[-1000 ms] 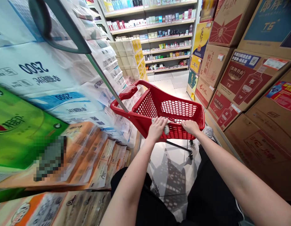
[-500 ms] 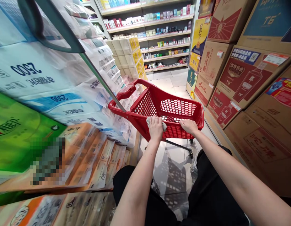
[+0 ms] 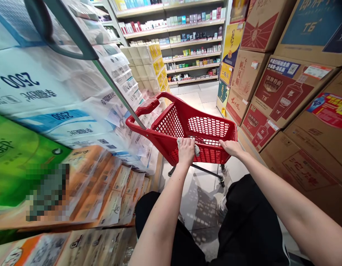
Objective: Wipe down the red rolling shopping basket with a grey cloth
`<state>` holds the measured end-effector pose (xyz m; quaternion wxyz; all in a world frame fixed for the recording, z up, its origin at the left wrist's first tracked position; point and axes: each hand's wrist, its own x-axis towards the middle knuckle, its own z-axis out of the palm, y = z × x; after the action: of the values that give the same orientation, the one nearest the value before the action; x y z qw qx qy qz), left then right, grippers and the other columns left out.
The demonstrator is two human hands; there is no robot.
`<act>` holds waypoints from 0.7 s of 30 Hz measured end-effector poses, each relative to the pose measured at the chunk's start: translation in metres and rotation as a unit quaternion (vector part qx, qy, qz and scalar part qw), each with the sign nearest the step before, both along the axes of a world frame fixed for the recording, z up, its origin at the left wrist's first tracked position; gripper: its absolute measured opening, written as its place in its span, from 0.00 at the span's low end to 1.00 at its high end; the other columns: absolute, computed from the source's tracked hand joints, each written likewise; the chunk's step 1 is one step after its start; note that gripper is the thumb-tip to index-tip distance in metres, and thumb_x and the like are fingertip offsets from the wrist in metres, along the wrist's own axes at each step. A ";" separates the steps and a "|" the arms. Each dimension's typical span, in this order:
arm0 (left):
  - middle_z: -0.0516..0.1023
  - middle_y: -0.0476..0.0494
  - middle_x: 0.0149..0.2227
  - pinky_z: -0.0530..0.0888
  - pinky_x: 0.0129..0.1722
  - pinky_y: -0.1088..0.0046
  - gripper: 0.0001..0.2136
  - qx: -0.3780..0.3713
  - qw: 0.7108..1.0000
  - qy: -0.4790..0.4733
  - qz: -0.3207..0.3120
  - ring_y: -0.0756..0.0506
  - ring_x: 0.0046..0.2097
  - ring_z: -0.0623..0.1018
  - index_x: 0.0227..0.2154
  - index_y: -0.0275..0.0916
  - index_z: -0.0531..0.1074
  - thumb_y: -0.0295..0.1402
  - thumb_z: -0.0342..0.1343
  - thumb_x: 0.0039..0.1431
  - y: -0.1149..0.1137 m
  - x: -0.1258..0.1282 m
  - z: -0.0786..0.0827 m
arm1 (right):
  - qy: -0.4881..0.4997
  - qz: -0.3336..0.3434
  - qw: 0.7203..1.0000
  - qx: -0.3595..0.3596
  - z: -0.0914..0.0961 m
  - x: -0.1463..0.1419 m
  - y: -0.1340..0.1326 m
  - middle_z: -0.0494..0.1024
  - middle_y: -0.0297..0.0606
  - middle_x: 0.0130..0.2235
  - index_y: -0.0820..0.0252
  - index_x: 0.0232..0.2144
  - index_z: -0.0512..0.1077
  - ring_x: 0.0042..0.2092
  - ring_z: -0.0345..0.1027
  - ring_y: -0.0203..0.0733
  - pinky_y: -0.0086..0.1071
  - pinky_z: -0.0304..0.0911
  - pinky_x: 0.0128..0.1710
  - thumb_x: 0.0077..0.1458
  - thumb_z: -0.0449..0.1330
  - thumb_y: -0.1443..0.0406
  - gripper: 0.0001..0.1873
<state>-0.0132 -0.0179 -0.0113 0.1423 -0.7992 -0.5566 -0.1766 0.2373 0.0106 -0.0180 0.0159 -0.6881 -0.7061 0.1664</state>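
A red plastic shopping cart [image 3: 165, 142] with perforated basket walls stands sideways in front of me. My left hand [image 3: 186, 149] rests on its near rim, fingers curled over a crumpled greyish cloth [image 3: 197, 150] that pokes out on both sides. To the right along the same rim, my right hand [image 3: 231, 147] grips the edge near the cart's corner. The cart's push handle [image 3: 147, 109] is at its left end, apart from both hands. A metal pole with a dark looped grip [image 3: 85, 50] slants across the upper left, passing at the handle end.
Stacked tissue packs [image 3: 43, 79] line the left, with orange paper packages [image 3: 90, 184] lower down. Printed cardboard cartons [image 3: 284, 92] wall the right side. Shelves of small boxed goods [image 3: 187, 37] stand at the back. Tiled floor [image 3: 198, 207] shows beneath the cart.
Both hands have slid to the right along the cart's near rim, the left one with the cloth. The surroundings have shifted slightly left in view.
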 end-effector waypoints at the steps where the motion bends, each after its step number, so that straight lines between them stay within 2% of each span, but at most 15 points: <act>1: 0.70 0.38 0.47 0.51 0.63 0.57 0.17 0.002 1.000 -0.003 0.003 0.42 0.54 0.65 0.50 0.37 0.66 0.27 0.40 0.61 0.001 0.002 -0.001 | -0.013 0.004 1.000 0.000 -0.003 0.002 0.000 0.77 0.47 0.43 0.61 0.40 0.75 0.46 0.70 0.48 0.36 0.58 0.43 0.62 0.29 0.48 0.39; 7: 0.70 0.37 0.47 0.52 0.62 0.56 0.16 0.001 1.000 -0.007 0.019 0.41 0.54 0.65 0.49 0.36 0.66 0.28 0.40 0.62 0.002 0.030 -0.011 | -0.025 0.018 1.000 0.005 -0.009 -0.003 0.001 0.77 0.44 0.45 0.57 0.46 0.73 0.47 0.69 0.46 0.37 0.57 0.45 0.63 0.29 0.51 0.35; 11: 0.69 0.35 0.51 0.53 0.62 0.55 0.18 0.002 1.000 -0.001 0.007 0.40 0.56 0.64 0.52 0.34 0.65 0.29 0.40 0.62 -0.002 0.061 -0.022 | -0.002 -0.005 0.999 0.036 -0.007 -0.006 0.002 0.74 0.39 0.50 0.49 0.58 0.61 0.50 0.68 0.44 0.37 0.57 0.47 0.64 0.31 0.53 0.29; 13: 0.68 0.34 0.53 0.52 0.62 0.54 0.19 0.006 1.000 0.006 -0.002 0.40 0.57 0.64 0.54 0.33 0.63 0.29 0.40 0.62 -0.002 0.073 -0.027 | 0.000 -0.014 0.999 0.045 -0.008 -0.006 0.006 0.73 0.38 0.52 0.48 0.61 0.56 0.50 0.68 0.44 0.37 0.57 0.48 0.64 0.32 0.54 0.28; 16: 0.66 0.34 0.55 0.52 0.63 0.54 0.21 0.015 1.000 0.012 -0.020 0.39 0.59 0.62 0.57 0.33 0.60 0.30 0.39 0.63 -0.001 0.078 -0.033 | -0.020 0.011 0.999 0.035 -0.011 -0.005 0.013 0.73 0.38 0.52 0.49 0.57 0.61 0.51 0.67 0.43 0.36 0.57 0.48 0.64 0.32 0.55 0.27; 19: 0.61 0.36 0.60 0.50 0.63 0.56 0.23 0.025 0.998 0.022 -0.061 0.40 0.62 0.58 0.61 0.35 0.54 0.29 0.38 0.63 0.002 0.066 -0.034 | -0.049 0.039 0.998 0.028 -0.014 -0.005 0.019 0.74 0.40 0.50 0.52 0.50 0.69 0.51 0.67 0.45 0.37 0.58 0.45 0.64 0.33 0.56 0.28; 21: 0.57 0.37 0.62 0.50 0.64 0.57 0.24 0.024 0.995 0.031 -0.089 0.42 0.64 0.56 0.63 0.37 0.51 0.28 0.38 0.63 0.005 0.054 -0.032 | -0.064 0.047 0.996 0.029 -0.013 -0.007 0.022 0.75 0.42 0.48 0.54 0.47 0.71 0.50 0.67 0.46 0.38 0.59 0.44 0.64 0.33 0.56 0.28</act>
<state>0.0410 -0.0134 -0.0434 0.1626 -0.8469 -0.4745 -0.1767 0.2304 0.0324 -0.0312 -0.0169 -0.6628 -0.7416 0.1025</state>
